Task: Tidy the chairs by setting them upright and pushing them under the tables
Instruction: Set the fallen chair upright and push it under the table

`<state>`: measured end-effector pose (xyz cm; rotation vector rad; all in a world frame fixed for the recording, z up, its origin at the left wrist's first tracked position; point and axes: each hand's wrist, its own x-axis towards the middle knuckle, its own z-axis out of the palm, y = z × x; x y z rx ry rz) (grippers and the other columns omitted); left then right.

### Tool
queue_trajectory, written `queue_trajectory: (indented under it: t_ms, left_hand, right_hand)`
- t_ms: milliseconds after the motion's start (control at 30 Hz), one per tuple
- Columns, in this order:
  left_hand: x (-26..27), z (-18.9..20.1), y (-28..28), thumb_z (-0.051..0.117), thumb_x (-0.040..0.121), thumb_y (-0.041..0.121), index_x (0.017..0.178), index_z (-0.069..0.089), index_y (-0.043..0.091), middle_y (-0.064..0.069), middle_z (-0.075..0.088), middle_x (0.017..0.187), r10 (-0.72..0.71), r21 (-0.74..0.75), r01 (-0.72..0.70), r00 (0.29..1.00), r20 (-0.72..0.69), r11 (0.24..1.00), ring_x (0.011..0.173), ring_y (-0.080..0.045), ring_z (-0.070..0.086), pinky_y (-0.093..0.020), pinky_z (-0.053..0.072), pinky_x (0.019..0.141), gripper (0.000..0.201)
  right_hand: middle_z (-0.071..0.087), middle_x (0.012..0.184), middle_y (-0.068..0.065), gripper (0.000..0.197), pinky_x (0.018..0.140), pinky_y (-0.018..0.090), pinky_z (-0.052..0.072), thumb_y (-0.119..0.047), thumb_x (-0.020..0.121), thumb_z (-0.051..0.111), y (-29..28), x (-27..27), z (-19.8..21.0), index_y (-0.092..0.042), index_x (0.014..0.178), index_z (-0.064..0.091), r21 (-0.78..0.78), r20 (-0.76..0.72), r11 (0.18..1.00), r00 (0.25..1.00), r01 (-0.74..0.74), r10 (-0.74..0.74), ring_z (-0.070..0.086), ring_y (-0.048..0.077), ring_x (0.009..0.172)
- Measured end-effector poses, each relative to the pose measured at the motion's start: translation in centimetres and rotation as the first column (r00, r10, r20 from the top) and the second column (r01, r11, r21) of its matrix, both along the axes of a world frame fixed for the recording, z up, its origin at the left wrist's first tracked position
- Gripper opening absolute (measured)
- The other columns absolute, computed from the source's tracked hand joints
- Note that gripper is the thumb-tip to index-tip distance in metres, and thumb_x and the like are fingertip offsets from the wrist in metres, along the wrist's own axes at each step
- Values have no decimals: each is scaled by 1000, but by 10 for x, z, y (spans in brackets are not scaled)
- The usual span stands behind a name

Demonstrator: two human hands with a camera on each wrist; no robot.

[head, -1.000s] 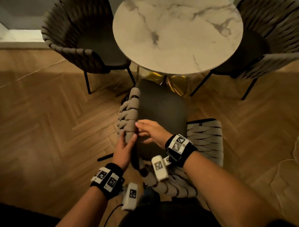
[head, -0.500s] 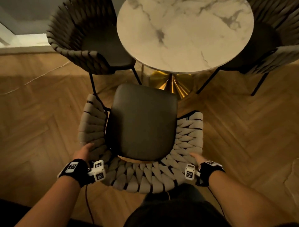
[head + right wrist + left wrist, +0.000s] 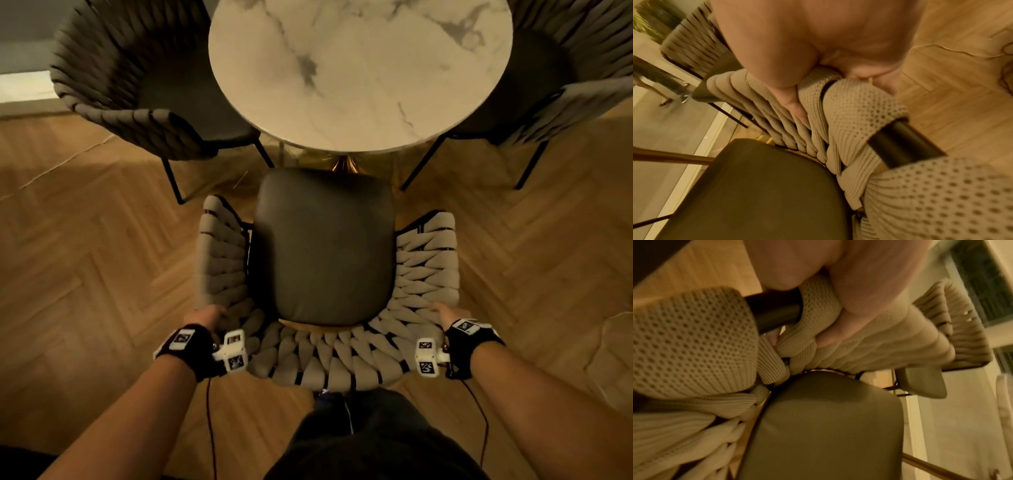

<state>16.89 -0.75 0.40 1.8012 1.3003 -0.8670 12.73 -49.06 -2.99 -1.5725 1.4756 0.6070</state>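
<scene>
Chair: upright on the floor, dark seat facing the surface, woven back toward the person. Seat front lies just short of the surface's rim, not yet under it.

Left hand: grasping the back's left rim, fingers curled over the woven band and black frame tube.

Right hand: grasping the back's right rim likewise, thumb on the inner weave.

Surface: round, marble-patterned, on a gold pedestal.

Left chair and right chair: both upright, seats apparently partly under the rim, though blur and cropping leave this uncertain.

Progress: setting upright looks done for all three chairs in view; the near chair awaits its push forward under the surface. Chairs elsewhere cannot be judged.
</scene>
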Motion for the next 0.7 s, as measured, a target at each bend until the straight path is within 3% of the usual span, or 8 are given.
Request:
queue_trajectory:
  t_ms: [100,200,300,367,433,533,633,700]
  left_hand:
    - [26,0,-16,67,86,13,80,58,-3,-19,54,66,-36,47,34,999,32,998,50,-30,48,-31,37,50,20]
    - [37,-5,-28,69,85,13,76,55,-3,-18,51,64,-1,62,-1,1000,27,998,49,-28,46,-28,35,50,23]
    - [36,-9,-47,63,90,11,103,57,-6,-20,54,80,30,-32,-30,999,-20,999,55,-30,46,-30,37,55,22]
    - [36,-15,-58,61,91,8,127,52,-11,-22,55,93,37,-77,-37,999,-10,996,60,-32,49,-35,43,61,42]
    - [33,-13,-67,57,94,7,128,51,-11,-20,58,79,69,-125,-67,998,7,990,57,-34,53,-34,44,54,40]
    - [22,-1,-77,63,93,30,120,64,1,-16,71,58,297,-285,-264,952,78,922,46,-28,68,-31,54,43,40]
    - [8,-5,-87,50,86,70,117,71,11,-14,76,100,578,-422,-500,813,73,756,76,-32,71,-40,56,71,70]
    - [2,-3,-99,31,91,74,111,65,11,-8,66,109,673,-435,-583,736,75,686,79,-30,62,-36,53,67,75]
  right_hand:
    - [68,115,23,78,84,52,57,-42,71,77,-12,-1,-16,-2,134,56,-23,20,997,997,68,-68,67,38,83]
    - [67,117,23,87,86,56,56,-47,62,76,-31,2,-37,-5,135,55,-23,1,996,996,86,-86,67,41,87]
    - [62,129,24,88,92,55,54,-48,68,73,-39,11,-22,-5,141,48,-54,-15,995,996,85,-86,64,43,100]
    - [57,136,23,88,97,54,51,-49,73,73,-36,16,1,-5,144,44,-61,11,994,996,87,-86,61,44,109]
    - [50,145,16,85,103,49,45,-50,80,71,-34,13,18,-8,147,40,-64,91,991,989,121,-115,54,42,122]
    - [55,141,11,80,93,44,46,-66,83,61,-18,-10,26,-17,145,46,173,239,924,896,341,-375,56,34,121]
    - [66,106,12,79,80,45,49,-80,83,45,6,-18,33,-15,125,60,408,179,772,787,487,-590,62,31,94]
    - [64,98,13,80,67,42,48,-81,83,40,13,-16,32,-13,119,61,369,157,780,793,505,-588,61,32,84]
